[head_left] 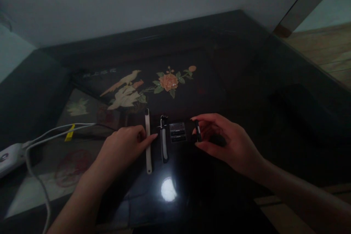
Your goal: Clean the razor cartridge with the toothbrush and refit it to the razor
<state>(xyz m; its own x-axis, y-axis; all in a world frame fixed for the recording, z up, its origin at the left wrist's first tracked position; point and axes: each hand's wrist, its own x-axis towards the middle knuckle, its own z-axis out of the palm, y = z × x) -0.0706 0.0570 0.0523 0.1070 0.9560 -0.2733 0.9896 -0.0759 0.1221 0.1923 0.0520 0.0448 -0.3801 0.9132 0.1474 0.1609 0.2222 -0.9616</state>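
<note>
My left hand rests at the table's near middle, its fingers loosely curled and its thumb stretched across a long, thin beige stick with a dark tip and a small hole at the near end. To the right of it lies a black and grey razor-like handle with a dark head. Beside that is a small flat clear case with dark pieces in it. My right hand pinches a small black piece with a white strip on edge between thumb and fingers, right of the case.
The glossy dark table carries a bird and flower picture. At left are a white power strip, white cables and a yellow tag. A dark shape sits at right. A wall stands behind.
</note>
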